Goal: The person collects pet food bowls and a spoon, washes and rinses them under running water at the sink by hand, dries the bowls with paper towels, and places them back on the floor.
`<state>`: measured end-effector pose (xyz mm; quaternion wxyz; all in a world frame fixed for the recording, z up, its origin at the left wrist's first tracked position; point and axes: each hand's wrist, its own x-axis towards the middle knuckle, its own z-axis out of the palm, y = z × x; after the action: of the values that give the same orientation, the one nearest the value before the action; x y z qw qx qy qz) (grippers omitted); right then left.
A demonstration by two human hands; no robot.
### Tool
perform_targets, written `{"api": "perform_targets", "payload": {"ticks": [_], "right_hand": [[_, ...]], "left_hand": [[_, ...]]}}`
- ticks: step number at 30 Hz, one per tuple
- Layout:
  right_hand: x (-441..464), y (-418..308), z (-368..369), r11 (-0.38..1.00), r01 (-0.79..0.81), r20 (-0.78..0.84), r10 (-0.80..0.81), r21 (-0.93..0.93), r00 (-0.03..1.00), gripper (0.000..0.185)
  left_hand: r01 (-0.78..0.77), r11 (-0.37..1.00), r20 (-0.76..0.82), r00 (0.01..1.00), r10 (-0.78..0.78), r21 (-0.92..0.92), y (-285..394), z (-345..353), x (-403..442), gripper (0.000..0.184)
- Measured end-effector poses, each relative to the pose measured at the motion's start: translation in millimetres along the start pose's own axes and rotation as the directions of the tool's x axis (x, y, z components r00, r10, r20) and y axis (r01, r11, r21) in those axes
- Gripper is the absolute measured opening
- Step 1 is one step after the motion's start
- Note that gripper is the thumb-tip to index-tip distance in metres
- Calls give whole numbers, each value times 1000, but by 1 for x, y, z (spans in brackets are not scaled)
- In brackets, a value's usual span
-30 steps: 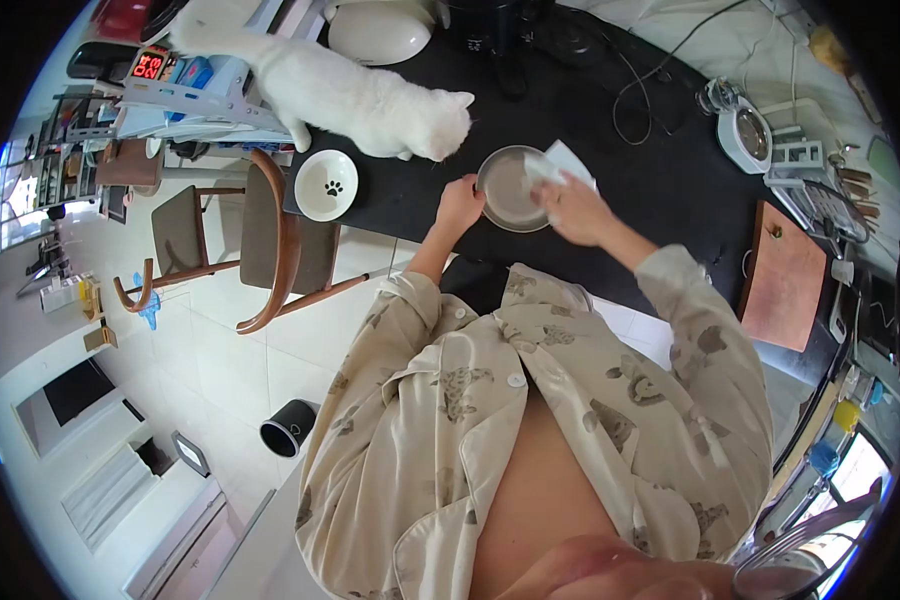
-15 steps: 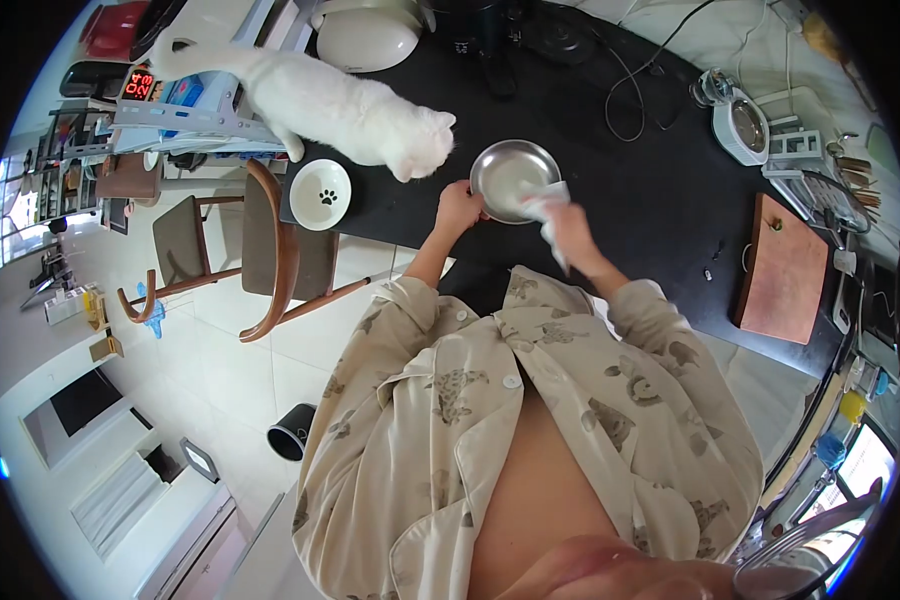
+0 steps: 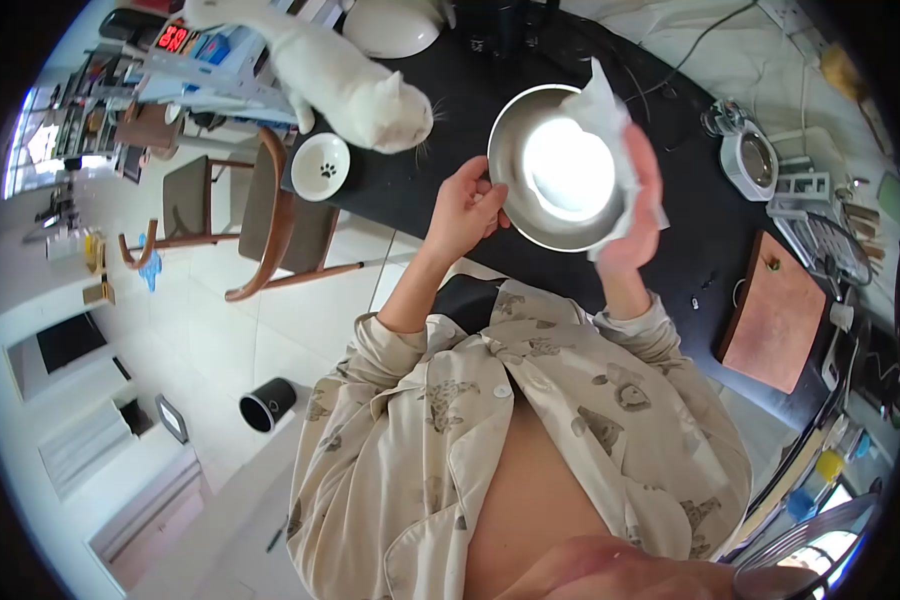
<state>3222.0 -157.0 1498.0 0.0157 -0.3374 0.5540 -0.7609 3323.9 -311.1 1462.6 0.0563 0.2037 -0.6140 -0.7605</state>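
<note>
A shiny metal bowl [image 3: 515,160] is held up above the black table, its inside facing me with a bright glare at the bottom. My left hand [image 3: 467,208] pinches its left rim between thumb and fingers. Against the right side of the rim, my right hand [image 3: 638,205] presses a white paper towel [image 3: 598,105], closed around it and slightly blurred. A white cat [image 3: 345,85] stands left of the bowl with its head lowered towards the table. Near the cat is a white bowl with a paw print [image 3: 320,166].
The black table [image 3: 390,190] also carries a wooden cutting board [image 3: 775,312] at the right and a small white appliance [image 3: 748,163] behind it. A cable [image 3: 685,62] runs along the back. Wooden chairs [image 3: 270,220] stand at the left, and a black bin [image 3: 268,405] is on the floor.
The metal bowl has been lifted off the table towards me and tilted. My right hand with the paper towel has moved to its right rim. The cat's head has shifted slightly left.
</note>
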Motion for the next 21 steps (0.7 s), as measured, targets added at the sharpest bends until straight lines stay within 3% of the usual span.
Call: {"api": "perform_targets", "payload": {"ticks": [1,3,4,5,6,7,9,11,13,15,17,18,19,21], "right_hand": [[7,-15,8,915,-172,11,180,364,984,61],[19,-35,14,861,-298,86,289,412,954,71],[20,-37,15,607,-436,271,347,664,898,64],[15,-20,11,372,-590,507,302,717,807,54],[11,-3,6,142,-747,710,237,650,663,45],[1,9,7,27,-793,767,238,608,596,45],[-34,32,12,-136,-769,756,352,624,551,44],[-70,51,16,-271,-697,721,478,664,501,44],[-94,53,48,-321,-687,727,523,652,446,45],[-104,30,108,51,-866,807,339,498,484,48],[-121,8,151,239,-881,856,236,407,460,50],[-130,-3,170,-44,-950,893,356,309,274,50],[-141,-10,186,-332,-920,907,417,208,55,50],[-159,7,215,-507,-852,756,608,134,-243,40]], "left_hand": [[-1,1000,-27,1000,1,-5,12,3,-9,23],[-69,994,-91,993,76,79,35,6,-31,23],[-95,989,-106,989,107,113,43,8,-41,22],[-96,989,-133,985,110,111,41,8,-50,22],[-219,938,-71,967,246,270,39,9,-58,22],[-334,845,9,931,364,417,36,9,-68,22],[-248,764,-137,906,401,596,39,1,-91,17],[-235,750,-326,792,516,618,29,-13,-110,18],[-182,725,-411,721,558,665,20,-34,-135,16],[-121,703,-481,647,591,701,12,-59,-163,14],[121,665,-598,576,557,737,6,-95,-200,11],[141,625,-598,508,620,768,0,-114,-216,14],[156,629,-610,500,615,762,-5,-134,-233,14],[281,639,-694,387,607,716,-18,-173,-273,13]]}}
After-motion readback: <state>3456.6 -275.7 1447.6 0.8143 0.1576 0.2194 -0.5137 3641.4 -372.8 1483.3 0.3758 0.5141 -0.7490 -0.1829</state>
